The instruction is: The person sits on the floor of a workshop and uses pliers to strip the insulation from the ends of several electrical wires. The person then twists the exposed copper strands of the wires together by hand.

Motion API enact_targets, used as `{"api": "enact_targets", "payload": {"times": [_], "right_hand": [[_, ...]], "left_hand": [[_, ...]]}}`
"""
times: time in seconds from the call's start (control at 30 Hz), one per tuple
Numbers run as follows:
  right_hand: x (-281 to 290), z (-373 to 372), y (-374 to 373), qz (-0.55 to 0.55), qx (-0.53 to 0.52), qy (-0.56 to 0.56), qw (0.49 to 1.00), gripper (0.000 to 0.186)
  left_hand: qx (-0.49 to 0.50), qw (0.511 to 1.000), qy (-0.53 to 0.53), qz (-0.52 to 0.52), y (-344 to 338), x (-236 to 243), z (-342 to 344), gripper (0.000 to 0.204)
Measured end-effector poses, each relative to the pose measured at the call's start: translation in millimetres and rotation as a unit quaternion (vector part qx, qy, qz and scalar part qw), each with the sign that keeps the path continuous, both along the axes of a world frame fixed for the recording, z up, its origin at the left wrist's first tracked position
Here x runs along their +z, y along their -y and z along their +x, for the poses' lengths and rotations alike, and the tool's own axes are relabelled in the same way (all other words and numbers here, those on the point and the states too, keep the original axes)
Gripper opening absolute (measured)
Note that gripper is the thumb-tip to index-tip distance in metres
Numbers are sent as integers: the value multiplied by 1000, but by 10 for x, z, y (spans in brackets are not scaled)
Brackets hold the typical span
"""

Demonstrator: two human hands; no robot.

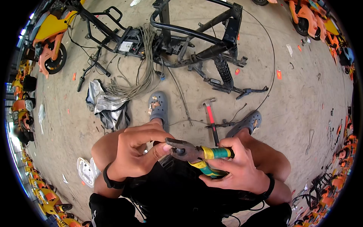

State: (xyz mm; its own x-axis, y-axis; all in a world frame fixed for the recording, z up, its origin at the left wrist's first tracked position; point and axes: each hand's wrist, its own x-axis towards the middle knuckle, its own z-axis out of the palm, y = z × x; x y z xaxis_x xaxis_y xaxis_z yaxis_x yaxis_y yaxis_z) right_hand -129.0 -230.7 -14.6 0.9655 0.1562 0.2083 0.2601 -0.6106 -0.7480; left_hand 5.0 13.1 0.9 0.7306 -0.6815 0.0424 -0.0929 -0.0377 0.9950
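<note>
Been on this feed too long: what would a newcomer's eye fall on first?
The pliers with green-and-yellow handles, near centre, held in the right hand, the left hand at their jaws. Next, the black frame at the top, a cable bundle in front; then the red-handled hammer between the clogs.

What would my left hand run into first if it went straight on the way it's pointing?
The pliers, most likely: your left hand points right, with its thumb tip right at their metal nose. Whether they touch is hard to tell. Your right hand holds them.
</note>
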Motion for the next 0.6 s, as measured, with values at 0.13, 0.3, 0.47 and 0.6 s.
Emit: {"api": "enact_targets", "payload": {"times": [0.13, 0.3, 0.47, 0.6], "right_hand": [[15, -2, 0, -2, 7, -7, 1000, 45], [45, -5, 18, 6, 23, -34, 999, 49], [43, 0, 29, -6, 28, -35, 999, 50], [45, -2, 28, 4, 38, -43, 998, 51]], "left_hand": [[3, 1000, -16, 0, -9, 24, -10, 9], [3, 999, -49, -13, 3, -6, -18, 10], [-3, 998, -54, -11, 1, -17, -30, 11], [-3, 997, -72, -5, 0, -7, -27, 11]]}}
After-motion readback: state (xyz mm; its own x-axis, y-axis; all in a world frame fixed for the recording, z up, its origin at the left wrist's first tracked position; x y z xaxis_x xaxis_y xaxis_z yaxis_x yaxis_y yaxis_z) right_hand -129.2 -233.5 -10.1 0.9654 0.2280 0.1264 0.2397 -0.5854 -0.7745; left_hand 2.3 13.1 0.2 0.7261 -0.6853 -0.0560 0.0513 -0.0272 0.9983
